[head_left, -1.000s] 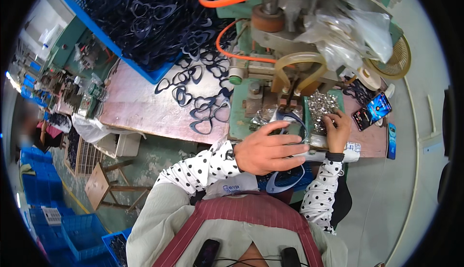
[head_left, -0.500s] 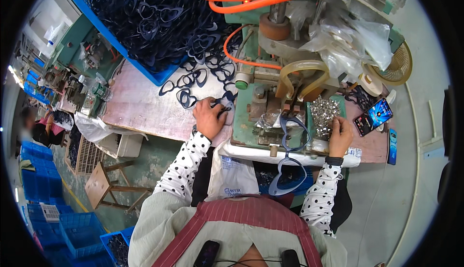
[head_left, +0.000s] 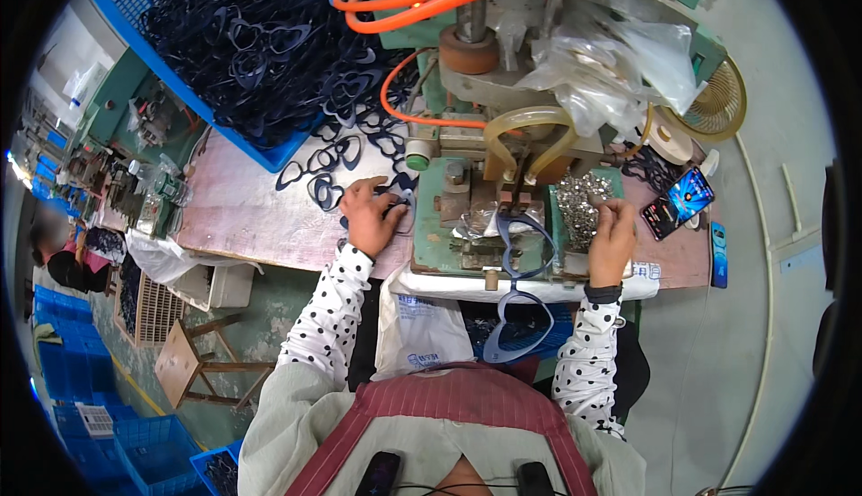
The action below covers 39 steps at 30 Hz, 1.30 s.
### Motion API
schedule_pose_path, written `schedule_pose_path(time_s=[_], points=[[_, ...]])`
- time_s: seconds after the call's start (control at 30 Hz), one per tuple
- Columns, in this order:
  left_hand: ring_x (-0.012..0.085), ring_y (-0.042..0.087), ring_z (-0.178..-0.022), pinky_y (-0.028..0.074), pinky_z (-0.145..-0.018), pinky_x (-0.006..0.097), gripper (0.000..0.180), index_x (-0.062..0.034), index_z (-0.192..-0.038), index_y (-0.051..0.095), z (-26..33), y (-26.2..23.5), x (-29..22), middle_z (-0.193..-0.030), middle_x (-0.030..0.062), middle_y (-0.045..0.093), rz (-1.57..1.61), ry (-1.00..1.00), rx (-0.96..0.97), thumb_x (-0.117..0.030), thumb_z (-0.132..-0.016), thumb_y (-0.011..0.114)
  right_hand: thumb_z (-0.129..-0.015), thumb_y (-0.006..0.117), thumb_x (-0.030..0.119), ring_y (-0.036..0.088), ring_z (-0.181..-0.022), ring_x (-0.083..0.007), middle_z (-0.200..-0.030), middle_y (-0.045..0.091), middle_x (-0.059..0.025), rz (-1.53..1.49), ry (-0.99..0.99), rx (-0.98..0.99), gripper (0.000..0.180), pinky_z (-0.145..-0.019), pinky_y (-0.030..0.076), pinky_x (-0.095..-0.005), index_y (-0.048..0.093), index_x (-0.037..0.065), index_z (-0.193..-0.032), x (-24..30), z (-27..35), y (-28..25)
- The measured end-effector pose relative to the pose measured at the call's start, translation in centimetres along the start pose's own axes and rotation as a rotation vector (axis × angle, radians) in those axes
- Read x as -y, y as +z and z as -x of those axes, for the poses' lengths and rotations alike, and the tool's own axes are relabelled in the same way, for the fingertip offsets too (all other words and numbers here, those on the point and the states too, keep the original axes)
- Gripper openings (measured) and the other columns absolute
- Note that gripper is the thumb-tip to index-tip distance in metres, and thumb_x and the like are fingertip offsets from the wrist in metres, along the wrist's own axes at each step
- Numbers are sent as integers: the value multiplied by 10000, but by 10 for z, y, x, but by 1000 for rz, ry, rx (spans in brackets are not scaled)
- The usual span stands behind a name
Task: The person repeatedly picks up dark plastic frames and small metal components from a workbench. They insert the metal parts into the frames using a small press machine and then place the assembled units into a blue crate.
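My left hand rests on the table left of the machine, fingers curled onto a dark blue plastic glasses frame that they partly hide. Several loose glasses frames lie just beyond it. My right hand is at the right edge of a heap of small shiny metal parts, thumb and fingers pinched together; whatever they hold is too small to make out. Between my hands, a blue glasses frame hangs from the front of the green bench machine, its upper lens ring under the metal jaws.
A blue crate heaped with dark frames stands at the far left. Orange air hoses and plastic bags hang about the machine. A lit phone lies right. A wooden stool stands left; another person sits beyond.
The whole view has shifted, so the machine and table appear farther left. My right hand has lifted slightly forward from the metal parts, fingers closer together. My left hand stays by the frames.
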<state>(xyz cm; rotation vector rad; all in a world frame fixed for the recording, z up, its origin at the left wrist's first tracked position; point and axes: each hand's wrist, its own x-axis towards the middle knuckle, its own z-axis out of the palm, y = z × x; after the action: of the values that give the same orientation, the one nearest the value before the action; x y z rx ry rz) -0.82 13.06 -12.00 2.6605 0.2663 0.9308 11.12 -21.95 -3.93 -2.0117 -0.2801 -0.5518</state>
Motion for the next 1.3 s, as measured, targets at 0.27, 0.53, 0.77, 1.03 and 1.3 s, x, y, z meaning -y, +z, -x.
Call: schedule_pose_path(time_s=[0.27, 0.53, 0.77, 1.03, 1.3], points=[[388, 594, -561, 418, -472, 451, 215, -50, -883, 465, -23, -26, 1, -623, 154, 609, 308, -327, -205, -210, -970, 578, -790, 713, 0, 553, -718, -75, -865, 659, -24, -541, 158, 336, 136, -664, 432, -208, 727, 6, -925, 90, 8, -14], [279, 531, -508, 415, -472, 385, 185, -37, -888, 506, -51, -59, -29, -598, 105, 540, -103, -154, -396, -191, -974, 564, -751, 731, 27, 436, -591, -22, -821, 676, -27, -441, 192, 450, 303, -540, 359, -190, 598, -1, -1022, 111, 8, 10], [165, 618, -642, 518, -542, 259, 144, -63, -1072, 459, -42, -116, -114, -857, 91, 612, 1309, -606, 225, -190, -1013, 492, -718, 758, -6, 479, -625, -25, -808, 681, -60, -687, 268, 347, 520, -561, 387, -184, 469, 2, -1150, 109, 16, 27], [303, 696, -949, 604, -723, 360, 303, -50, -1283, 432, -29, -106, -188, -1110, 180, 641, 1635, -843, 1139, -210, -1026, 462, -765, 717, 40, 659, -919, -211, -974, 715, -95, -99, 62, 28, 459, -820, 489, -330, 557, 45, -1195, 34, -16, 3], [319, 703, -928, 614, -682, 363, 288, -48, -1283, 369, -29, -102, -196, -1152, 237, 616, 1703, -912, 1004, -184, -1035, 423, -771, 747, 169, 611, -1002, -342, -1062, 678, -142, 356, -16, 84, 374, -873, 458, -423, 629, 57, -1107, -53, -9, -16]])
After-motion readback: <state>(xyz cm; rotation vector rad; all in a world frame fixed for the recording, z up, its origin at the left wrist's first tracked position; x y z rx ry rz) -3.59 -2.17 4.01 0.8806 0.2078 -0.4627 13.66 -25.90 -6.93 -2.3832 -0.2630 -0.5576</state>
